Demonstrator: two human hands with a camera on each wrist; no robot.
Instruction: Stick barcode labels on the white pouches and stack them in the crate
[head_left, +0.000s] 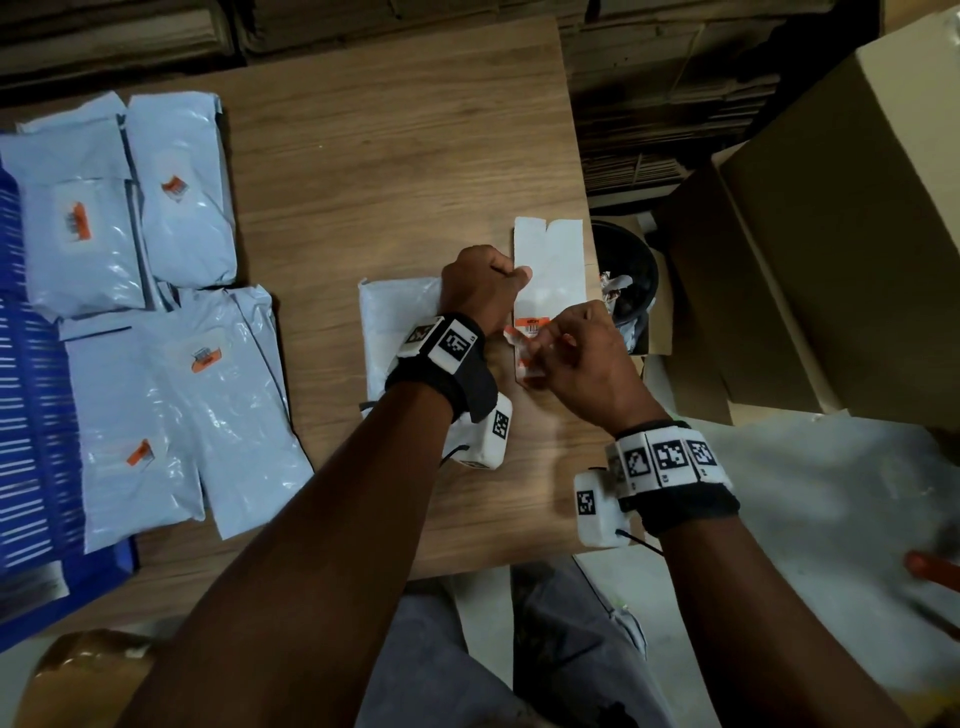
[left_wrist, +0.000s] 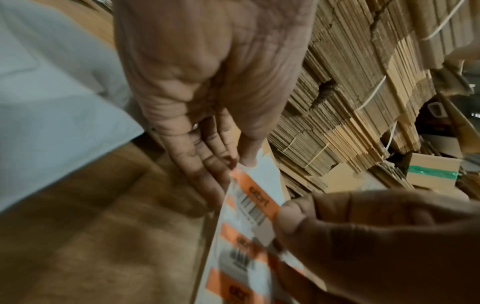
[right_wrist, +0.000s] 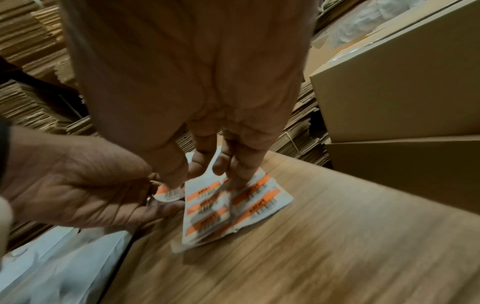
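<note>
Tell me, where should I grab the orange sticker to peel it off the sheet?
Probably at its lifted corner. The right hand pinches the barcode label by the edge nearest it, coming from the right side, while the left hand holds the label sheet flat on the table.

Black wristbands (head_left: 448, 375) with white square-coded marker blocks (head_left: 666, 460); bare forearms, grey trousers (head_left: 571, 639).

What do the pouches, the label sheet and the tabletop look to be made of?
The pouches look like thin glossy plastic film: they crinkle and catch highlights. The label sheet seems to be slick paper backing with orange-and-white paper stickers; the right hand is peeling one while the left hand steadies the sheet. The tabletop shows matte wood grain, possibly laminate.
</note>
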